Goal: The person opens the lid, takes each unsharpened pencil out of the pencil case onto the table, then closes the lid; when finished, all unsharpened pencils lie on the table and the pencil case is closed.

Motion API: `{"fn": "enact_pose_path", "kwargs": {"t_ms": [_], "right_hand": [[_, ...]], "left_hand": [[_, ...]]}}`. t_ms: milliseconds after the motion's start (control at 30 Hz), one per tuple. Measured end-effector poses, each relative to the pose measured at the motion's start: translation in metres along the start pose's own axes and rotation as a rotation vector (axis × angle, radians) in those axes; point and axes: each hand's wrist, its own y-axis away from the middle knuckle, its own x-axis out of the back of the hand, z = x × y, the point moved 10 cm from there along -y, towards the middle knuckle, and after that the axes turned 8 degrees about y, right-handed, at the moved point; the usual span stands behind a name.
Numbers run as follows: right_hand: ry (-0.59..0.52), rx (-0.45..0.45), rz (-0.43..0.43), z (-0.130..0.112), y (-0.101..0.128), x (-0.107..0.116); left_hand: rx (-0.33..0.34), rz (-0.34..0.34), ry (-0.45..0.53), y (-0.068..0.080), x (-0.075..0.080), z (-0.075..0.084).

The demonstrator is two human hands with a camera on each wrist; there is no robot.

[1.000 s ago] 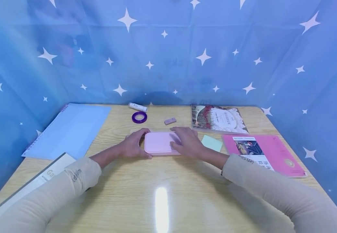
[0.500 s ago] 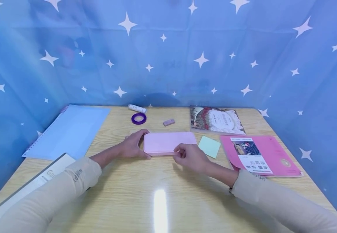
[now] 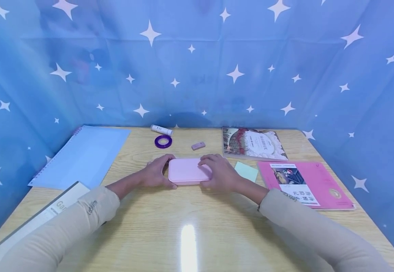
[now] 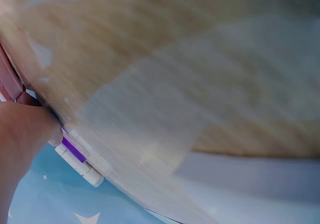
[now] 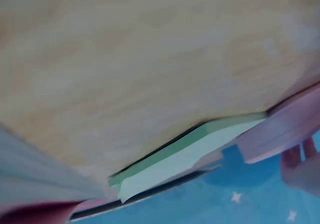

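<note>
beige sleeves reach forward over the wooden desk (image 3: 190, 226). at the near left edge lies a grey-and-white book (image 3: 37, 219), and beyond it a pale blue spiral notebook (image 3: 81, 155). in the middle of the desk the left hand (image 3: 154, 173) curls its fingers round the left end of a pink case (image 3: 186, 170), thumb on the near edge, while the right hand (image 3: 219, 174) grips the case's right end, fingers bent over the top. just right of that hand sits a green sticky-note pad (image 3: 248, 170), then a pink folder (image 3: 306, 183). farther back lie a small pink eraser (image 3: 198, 145), a purple tape roll (image 3: 163, 141), a white glue stick (image 3: 161, 130) and an illustrated book (image 3: 253, 143), near the starred blue backdrop (image 3: 197, 64).
</note>
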Motion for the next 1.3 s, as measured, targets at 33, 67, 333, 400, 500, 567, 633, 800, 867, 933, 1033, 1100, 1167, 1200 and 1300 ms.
{"fn": "enact_pose_path", "kwargs": {"t_ms": [33, 67, 333, 400, 500, 567, 633, 800, 867, 933, 1033, 1100, 1167, 1200, 1300], "right_hand": [[0.001, 0.001, -0.010, 0.002, -0.001, -0.002], [0.009, 0.008, -0.019, 0.003, -0.002, -0.003], [0.120, 0.131, -0.025, -0.004, -0.007, -0.010], [0.096, 0.125, -0.021, -0.002, -0.009, -0.012], [0.067, 0.105, -0.043, 0.004, -0.010, -0.016], [0.061, 0.089, -0.070, 0.007, -0.010, -0.019], [0.058, 0.077, -0.090, 0.010, -0.010, -0.021], [0.041, 0.106, -0.100, 0.011, -0.008, -0.022], [0.031, 0.117, -0.101, 0.011, -0.007, -0.022], [0.023, 0.117, -0.105, 0.013, -0.006, -0.022], [0.011, 0.107, -0.118, 0.016, -0.005, -0.023], [-0.001, 0.104, -0.131, 0.017, -0.005, -0.024], [-0.017, 0.106, -0.146, 0.018, -0.006, -0.025], [-0.026, 0.108, -0.153, 0.019, -0.006, -0.025], [-0.044, 0.110, -0.176, 0.020, -0.005, -0.027]], "left_hand": [[0.003, 0.000, -0.010, 0.000, -0.001, 0.000], [0.004, 0.001, -0.020, 0.000, 0.000, 0.000], [-0.006, 0.007, -0.017, -0.001, 0.000, 0.001], [-0.015, 0.006, -0.003, 0.000, 0.000, 0.001], [-0.020, 0.004, 0.008, -0.001, -0.002, 0.000], [-0.025, 0.001, 0.014, -0.001, -0.003, 0.000], [-0.027, 0.005, 0.010, -0.001, -0.003, 0.000], [-0.014, 0.024, -0.013, -0.001, 0.000, -0.001], [-0.004, 0.026, -0.024, -0.001, 0.000, -0.002], [-0.002, 0.024, -0.025, -0.002, -0.001, -0.003], [-0.009, 0.022, -0.020, -0.003, -0.001, -0.003], [-0.014, 0.020, -0.003, -0.003, -0.001, -0.002], [-0.015, 0.021, -0.002, -0.002, -0.001, -0.001], [-0.015, 0.022, 0.000, -0.002, 0.000, -0.001], [-0.011, 0.022, -0.008, -0.002, 0.000, -0.001]]}}
